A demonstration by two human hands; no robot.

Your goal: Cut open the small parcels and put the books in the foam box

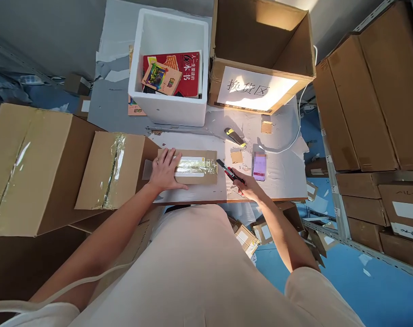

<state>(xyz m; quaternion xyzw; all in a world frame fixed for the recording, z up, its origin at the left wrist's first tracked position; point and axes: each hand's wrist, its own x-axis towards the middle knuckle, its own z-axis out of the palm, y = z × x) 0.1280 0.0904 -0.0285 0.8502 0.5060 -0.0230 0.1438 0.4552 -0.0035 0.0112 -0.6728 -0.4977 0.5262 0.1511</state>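
The left hand (164, 170) lies spread on a flat cardboard box (198, 166) with shiny tape (210, 167), on the worktop (206, 194). The right hand (249, 185) grips a slim cutter (229, 170), tip near the box's right end.

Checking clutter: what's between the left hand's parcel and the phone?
In the head view: a small cardboard scrap and the red-and-black cutter, held in the right hand.

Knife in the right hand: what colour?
The knife in the right hand is black with red parts; head view shows it.
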